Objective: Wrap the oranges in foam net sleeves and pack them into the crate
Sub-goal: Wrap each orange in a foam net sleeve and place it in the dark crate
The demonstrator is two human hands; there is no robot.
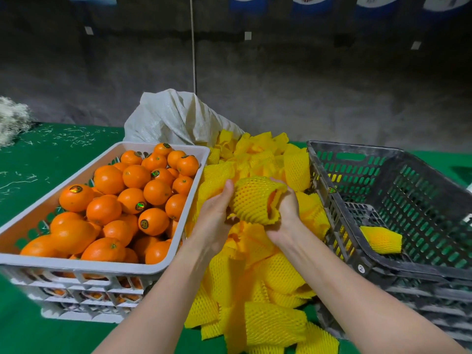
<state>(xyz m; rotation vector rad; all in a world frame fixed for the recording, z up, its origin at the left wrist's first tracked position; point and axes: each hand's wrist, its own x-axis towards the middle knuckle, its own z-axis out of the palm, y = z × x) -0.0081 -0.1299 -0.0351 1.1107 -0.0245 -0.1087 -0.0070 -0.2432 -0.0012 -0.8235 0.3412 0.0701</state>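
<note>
1 wide-angle head cam, faces fwd & down, close above green table.

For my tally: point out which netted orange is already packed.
The netted orange lying alone in the black crate; the other orange is gripped between the left hand and right hand above the sleeve pile.

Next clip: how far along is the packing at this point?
Early. Done: one wrapped orange lies in the dark crate. In hand: the left hand and right hand hold a sleeved orange, peel showing at the sleeve's open end. Left: the white crate is heaped with bare oranges, and a pile of sleeves waits between the crates.
</note>
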